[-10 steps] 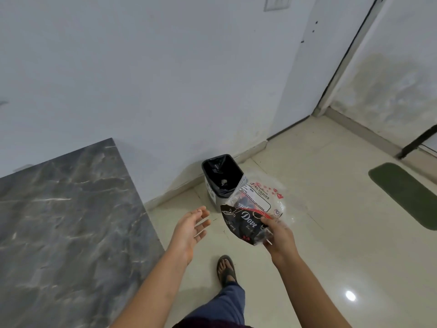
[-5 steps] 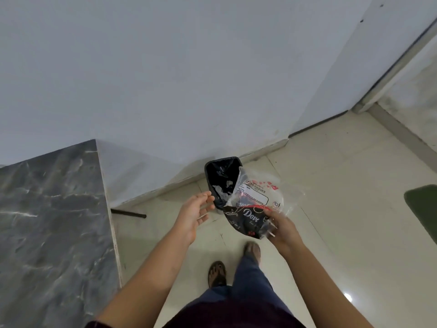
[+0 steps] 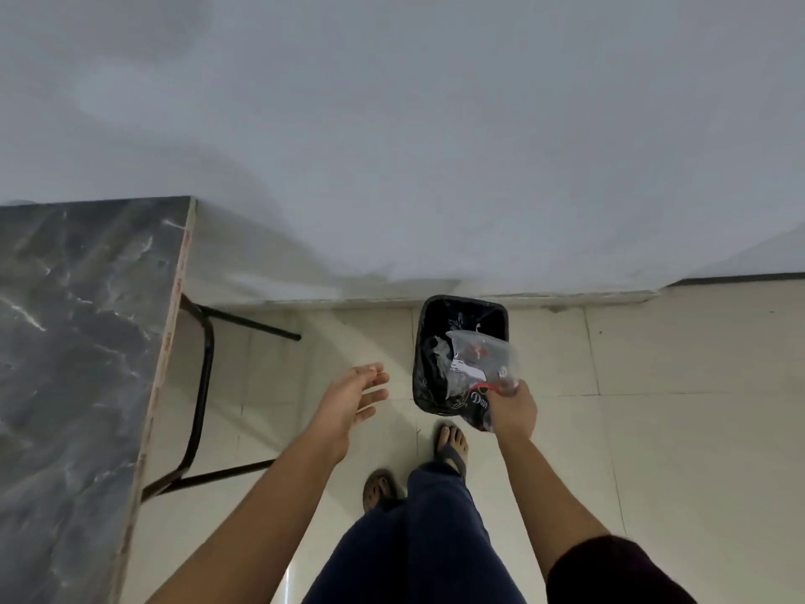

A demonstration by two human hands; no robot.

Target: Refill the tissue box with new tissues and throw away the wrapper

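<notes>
The right hand point(image 3: 513, 409) is closed on the near end of the empty tissue wrapper point(image 3: 481, 370), pinching it at the dark printed part, and it now holds the wrapper directly over the open mouth of the black-lined bin point(image 3: 461, 353); half a second ago the wrapper hung in front of the bin's near rim, and a second ago the person stood further back with the bin well ahead. The clear end of the wrapper already dips past the rim, so the throw-away step looks all but done: letting go should drop it inside. The left hand point(image 3: 350, 396) is open and empty, fingers loosely spread, off to the left of the bin above the floor point(image 3: 653, 385), much as before. The marble-patterned worktop point(image 3: 78, 342) has come closer at the left; no tissue box shows on the part in view

On the wrapper's dark band white script reads "Dov", probably Dove, cut off by the hand. A white label with fine print and red marks sits on the clear part, too blurred to read
</notes>
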